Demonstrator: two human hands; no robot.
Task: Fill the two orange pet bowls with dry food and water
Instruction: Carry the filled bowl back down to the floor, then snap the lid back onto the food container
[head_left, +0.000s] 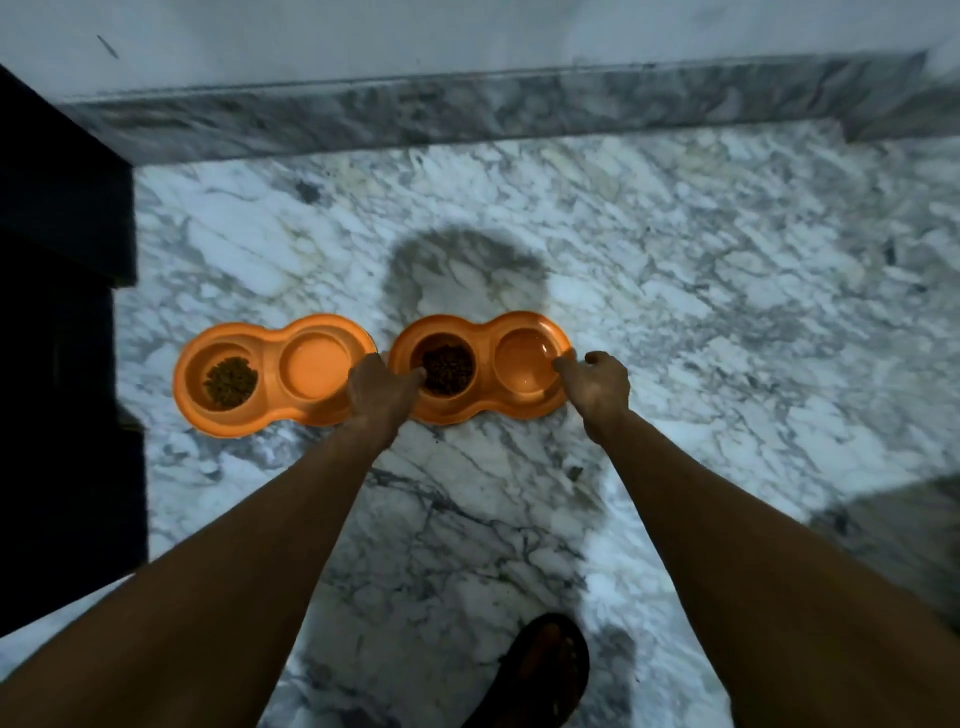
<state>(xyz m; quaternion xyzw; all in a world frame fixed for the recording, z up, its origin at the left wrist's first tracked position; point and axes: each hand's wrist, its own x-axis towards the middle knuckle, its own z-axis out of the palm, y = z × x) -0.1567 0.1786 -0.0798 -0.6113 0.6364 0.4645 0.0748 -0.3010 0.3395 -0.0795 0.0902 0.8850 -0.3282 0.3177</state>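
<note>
Two orange double pet bowls lie side by side on the marble floor. The left bowl (270, 348) has dry food (230, 382) in its left well and a pale well on the right; whether that holds water I cannot tell. The right bowl (485, 364) has dark dry food (448, 369) in its left well and clear water (524, 361) in its right well. My left hand (382, 387) grips the right bowl's left end, thumb over the rim. My right hand (597, 387) touches its right end with fingers curled.
A dark cabinet (57, 312) stands along the left, close to the left bowl. A grey marble skirting (467, 109) runs along the wall beyond. My sandalled foot (540, 670) is on the floor below. Open marble floor (753, 286) spreads to the right.
</note>
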